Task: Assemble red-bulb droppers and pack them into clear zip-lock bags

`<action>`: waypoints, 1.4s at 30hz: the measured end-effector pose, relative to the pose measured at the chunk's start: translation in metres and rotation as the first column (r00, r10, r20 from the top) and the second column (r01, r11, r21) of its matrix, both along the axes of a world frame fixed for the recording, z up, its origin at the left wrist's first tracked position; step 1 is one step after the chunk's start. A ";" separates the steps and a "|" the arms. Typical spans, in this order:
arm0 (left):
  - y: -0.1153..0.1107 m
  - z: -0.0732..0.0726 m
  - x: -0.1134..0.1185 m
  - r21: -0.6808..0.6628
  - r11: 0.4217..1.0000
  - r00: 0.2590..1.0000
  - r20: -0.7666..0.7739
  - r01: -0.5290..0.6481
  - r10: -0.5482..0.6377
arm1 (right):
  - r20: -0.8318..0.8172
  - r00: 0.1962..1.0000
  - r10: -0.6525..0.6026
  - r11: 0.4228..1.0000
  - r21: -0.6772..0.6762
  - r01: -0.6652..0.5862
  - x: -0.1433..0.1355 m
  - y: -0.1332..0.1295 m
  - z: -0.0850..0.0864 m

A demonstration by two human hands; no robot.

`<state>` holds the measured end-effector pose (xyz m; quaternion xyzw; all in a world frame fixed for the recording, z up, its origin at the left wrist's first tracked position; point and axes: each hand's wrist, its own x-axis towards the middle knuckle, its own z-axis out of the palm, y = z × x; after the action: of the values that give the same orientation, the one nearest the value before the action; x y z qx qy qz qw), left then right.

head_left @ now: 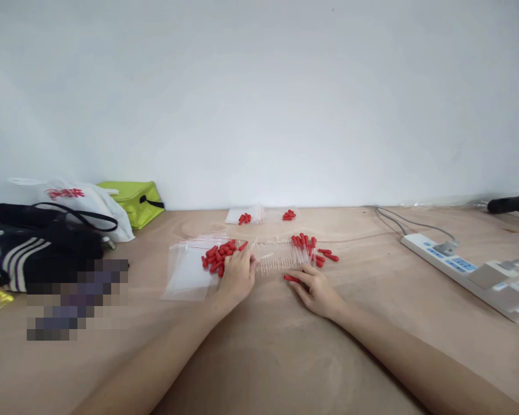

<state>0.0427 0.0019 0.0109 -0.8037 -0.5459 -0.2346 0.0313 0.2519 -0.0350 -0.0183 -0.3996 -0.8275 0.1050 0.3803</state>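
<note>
Work seems, in my judgement, to be at the step where small red pieces (217, 255) are put one by one onto thin clear tubes (274, 256). The right grip (315, 292) is nearly closed and appears to have one red piece (292, 278) pinched between thumb and finger, just in front of the row of tubes. Beyond this grip, at the right end of the row, several red-ended tubes (303, 242) lie side by side, and loose red pieces (330, 256) lie near them, to the right. The left grip (239, 275) is at the right edge of the heap of red pieces; its fingers are bent, but I cannot tell how far open they are or whether they have hold of anything. To the left of it, flat clear bags (185, 272) rest on the table (259, 357). As I judge, the next move calls for the right grip to align its piece with the far end of one bare tube, with the left grip steadying this tube gently, because it looks thin.
</note>
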 end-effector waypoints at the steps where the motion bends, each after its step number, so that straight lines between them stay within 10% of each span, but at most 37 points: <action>1: -0.009 -0.004 -0.005 -0.017 0.998 0.997 0.037 0.068 -0.068 | -0.015 1.000 -0.008 1.000 -0.003 0.008 -0.001 0.001 0.000; 6: -0.032 -0.013 -0.020 -0.044 0.959 0.956 0.108 0.280 -0.274 | -0.067 0.998 0.012 1.000 -0.017 -0.013 -0.012 0.004 -0.001; 42: -0.029 -0.013 -0.017 0.043 0.878 0.879 -0.018 0.477 -0.476 | 0.005 0.981 0.192 0.974 0.118 -0.191 -0.019 0.001 0.002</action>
<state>0.0256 -0.0275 -0.0020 -0.9131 -0.3259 -0.2450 -0.0070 0.2332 -0.0336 -0.0162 -0.2943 -0.8657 0.0933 0.3941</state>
